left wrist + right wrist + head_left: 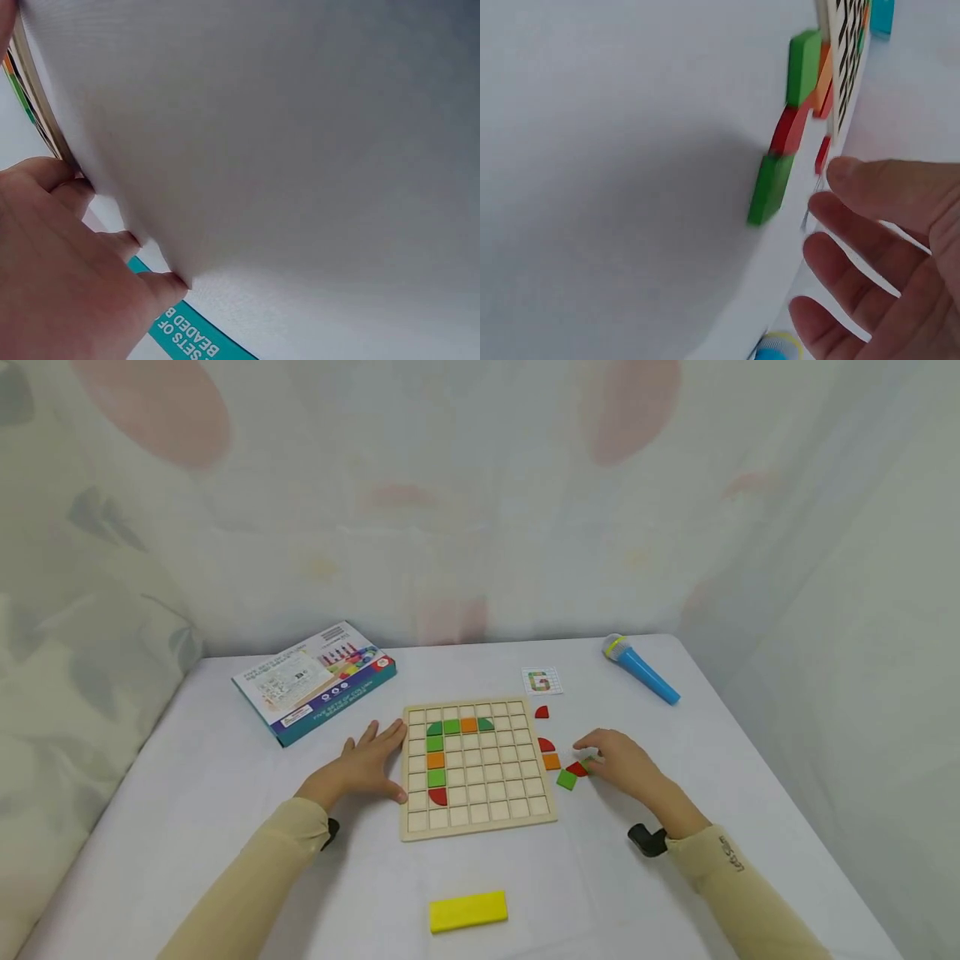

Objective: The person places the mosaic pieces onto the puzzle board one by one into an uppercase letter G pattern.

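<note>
A wooden grid board (480,768) lies on the table with green, orange and red tiles set in its upper and left cells. My left hand (363,768) rests beside the board's left edge, fingers spread, thumb and fingertips touching it. Over the loose tiles at the board's right, my right hand (622,766) hovers with loosely bent fingers and holds nothing. Below it are a green square tile (771,189), a red quarter-round tile (789,129) and another green square tile (804,69). An orange tile (552,762) and two more red quarter-round tiles (546,745) lie close by.
A small card (542,681) with a coloured G pattern lies behind the board's right corner. A blue toy microphone (647,675) is at the back right, a boxed bead set (315,681) at the back left. A yellow block (468,912) lies near the front.
</note>
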Motion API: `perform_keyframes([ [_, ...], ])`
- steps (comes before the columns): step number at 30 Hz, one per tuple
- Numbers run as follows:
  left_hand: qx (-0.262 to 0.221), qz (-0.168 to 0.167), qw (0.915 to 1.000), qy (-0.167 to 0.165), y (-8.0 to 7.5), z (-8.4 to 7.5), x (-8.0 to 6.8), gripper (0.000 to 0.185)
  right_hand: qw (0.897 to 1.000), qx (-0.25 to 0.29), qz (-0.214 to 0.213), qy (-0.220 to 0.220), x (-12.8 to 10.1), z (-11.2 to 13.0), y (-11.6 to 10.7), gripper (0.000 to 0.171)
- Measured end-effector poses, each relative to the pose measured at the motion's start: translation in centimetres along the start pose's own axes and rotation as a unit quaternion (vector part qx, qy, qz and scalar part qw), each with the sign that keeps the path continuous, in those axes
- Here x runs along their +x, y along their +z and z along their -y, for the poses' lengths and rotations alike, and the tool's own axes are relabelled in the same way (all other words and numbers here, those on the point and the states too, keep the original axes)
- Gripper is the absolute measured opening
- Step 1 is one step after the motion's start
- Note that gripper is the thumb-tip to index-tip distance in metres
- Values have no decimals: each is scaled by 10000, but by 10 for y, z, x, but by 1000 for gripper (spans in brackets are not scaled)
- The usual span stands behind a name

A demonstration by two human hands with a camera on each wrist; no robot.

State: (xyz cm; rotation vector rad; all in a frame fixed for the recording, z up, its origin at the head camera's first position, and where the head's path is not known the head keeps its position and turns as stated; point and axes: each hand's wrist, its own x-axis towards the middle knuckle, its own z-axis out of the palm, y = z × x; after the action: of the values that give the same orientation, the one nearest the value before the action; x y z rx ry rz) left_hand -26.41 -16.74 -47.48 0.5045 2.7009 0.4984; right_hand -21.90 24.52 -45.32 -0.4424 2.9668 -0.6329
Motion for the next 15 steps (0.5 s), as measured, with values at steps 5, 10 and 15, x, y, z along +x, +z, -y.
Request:
perform_keyframes([
  [5,-2,-6,10000,-25,0,-1,-2,124,9993,-178,337,-61,-5,-12,-1,30],
  [10,-15,-4,10000,-32,-1,-3,-4,123,9977,-563,301,-246,-4,-16,5,26],
  [15,-15,-13,10000,-2,-4,-6,-5,123,9957,-877,243,-197,-2,-15,3,23],
])
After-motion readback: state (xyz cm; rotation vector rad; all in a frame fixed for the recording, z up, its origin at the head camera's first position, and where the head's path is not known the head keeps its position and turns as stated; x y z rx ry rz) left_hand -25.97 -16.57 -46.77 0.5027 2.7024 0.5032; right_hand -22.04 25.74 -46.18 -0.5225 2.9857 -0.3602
